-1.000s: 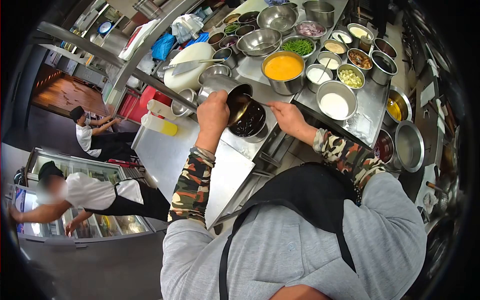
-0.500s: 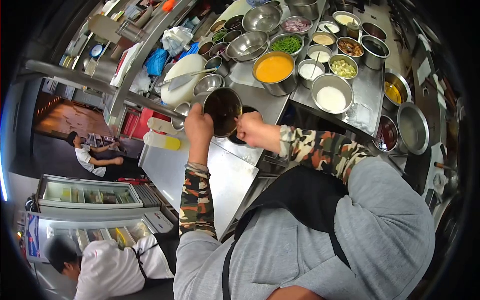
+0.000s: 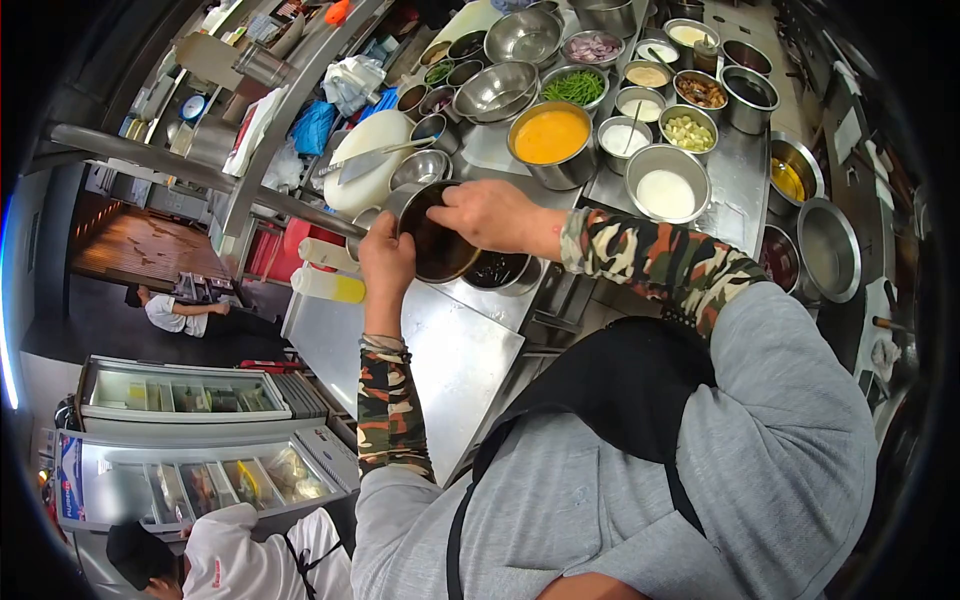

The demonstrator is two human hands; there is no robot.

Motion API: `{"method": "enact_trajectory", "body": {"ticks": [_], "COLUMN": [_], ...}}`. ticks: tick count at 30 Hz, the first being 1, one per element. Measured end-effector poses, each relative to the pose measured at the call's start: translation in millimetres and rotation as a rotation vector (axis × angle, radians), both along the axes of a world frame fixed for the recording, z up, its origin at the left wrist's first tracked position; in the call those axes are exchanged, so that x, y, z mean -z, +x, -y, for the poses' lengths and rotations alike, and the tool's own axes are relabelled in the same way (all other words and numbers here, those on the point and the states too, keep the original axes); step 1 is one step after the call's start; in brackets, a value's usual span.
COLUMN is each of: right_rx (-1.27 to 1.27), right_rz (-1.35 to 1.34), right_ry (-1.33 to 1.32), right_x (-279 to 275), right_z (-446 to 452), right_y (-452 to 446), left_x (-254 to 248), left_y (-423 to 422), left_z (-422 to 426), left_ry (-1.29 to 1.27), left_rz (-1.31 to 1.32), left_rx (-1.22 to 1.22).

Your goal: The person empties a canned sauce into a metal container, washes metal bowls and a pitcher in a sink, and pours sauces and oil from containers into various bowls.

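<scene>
My left hand [image 3: 387, 255] grips the near-left rim of a steel pot [image 3: 442, 258], which looks tilted towards me and has a dark brown inside. My right hand [image 3: 490, 215] is over the pot's upper right rim, fingers curled and tips reaching inside; what they hold, if anything, is hidden. Just right of this pot, and partly covered by it, a second steel pot [image 3: 497, 270] holds dark contents. Below my left hand lie a squeeze bottle of yellow liquid [image 3: 328, 284] and a pale bottle [image 3: 327, 255].
A pot of orange liquid [image 3: 552, 135], a bowl of white liquid [image 3: 668, 190] and green beans [image 3: 574, 87] stand on the steel counter [image 3: 440, 350]. A cleaver [image 3: 370, 162] lies on a round white board [image 3: 372, 140]. A co-worker [image 3: 245, 555] leans by an open freezer [image 3: 200, 480].
My right hand has moved up and left across the pot's rim, with its fingers further over the inside. The second pot shows more. The co-worker by the freezer has shifted lower.
</scene>
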State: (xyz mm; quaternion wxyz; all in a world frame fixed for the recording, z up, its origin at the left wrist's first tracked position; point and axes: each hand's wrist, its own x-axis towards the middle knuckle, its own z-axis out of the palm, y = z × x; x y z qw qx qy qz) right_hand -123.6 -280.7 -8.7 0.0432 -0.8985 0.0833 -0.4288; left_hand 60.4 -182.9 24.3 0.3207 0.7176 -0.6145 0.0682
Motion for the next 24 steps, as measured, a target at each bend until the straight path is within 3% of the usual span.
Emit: {"method": "enact_trajectory", "body": {"ticks": [7, 9, 10, 13, 15, 17, 19, 22, 24], "right_rx": [-0.038, 0.19, 0.189, 0.325, 0.3, 0.249, -0.031, -0.109, -0.083], "right_rz": [-0.24, -0.133, -0.137, -0.236, -0.201, -0.078, 0.065, 0.107, 0.079], "right_ry": [-0.089, 0.004, 0.006, 0.127, 0.515, 0.653, 0.93, 1.028, 0.945], "right_x": [7.1, -3.9, -3.0, 10.6, 23.6, 55.1, 74.3, 79.4, 70.6], "right_z": [-4.7, -9.9, -8.9, -4.6, -6.7, -8.9, -20.0, -30.5, -25.3], "right_y": [-18.6, -21.5, -17.6, -9.8, -8.3, -15.1, -29.1, -52.1, -65.8], "left_x": [-1.9, -0.2, 0.1, 1.1, 0.1, 2.2, 4.6, 12.8, 14.8], "left_y": [-18.4, -25.0, -29.5, -44.1, -46.9, -43.9, -40.5, -39.0, -36.8], "left_z": [6.2, 5.8, 5.9, 9.8, 11.2, 10.6, 8.8, 9.2, 8.1], "left_ry": [0.02, 0.022, 0.024, -0.038, -0.123, -0.15, -0.174, -0.197, -0.183], "left_rz": [0.153, 0.223, 0.219, 0.242, 0.293, 0.286, 0.284, 0.313, 0.323], "left_rx": [-0.054, -0.076, -0.076, 0.004, 0.005, 0.001, -0.014, -0.043, -0.058]}}
